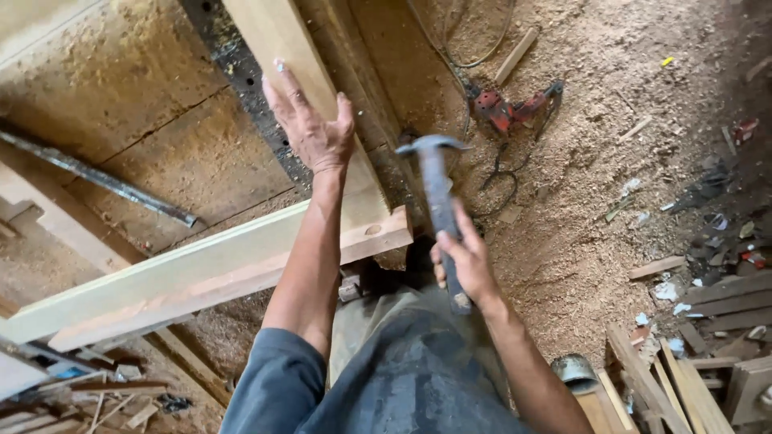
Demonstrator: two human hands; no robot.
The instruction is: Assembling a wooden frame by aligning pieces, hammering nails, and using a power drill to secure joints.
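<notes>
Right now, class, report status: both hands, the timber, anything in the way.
Left hand open, flat on pale upright wooden plank. Right hand in shut grip on grey metal claw hammer. Nothing between hammer and plank.

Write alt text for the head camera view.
A person's right hand grips a claw hammer while the left hand, open, rests flat on an upright wooden board joined to another board. Sawdust covers the floor, where a red power tool lies.

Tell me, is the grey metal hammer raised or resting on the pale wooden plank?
Raised. The right hand grips the grey metal hammer by its handle, head up and clear of the pale wooden plank; the left hand lies open.
</notes>
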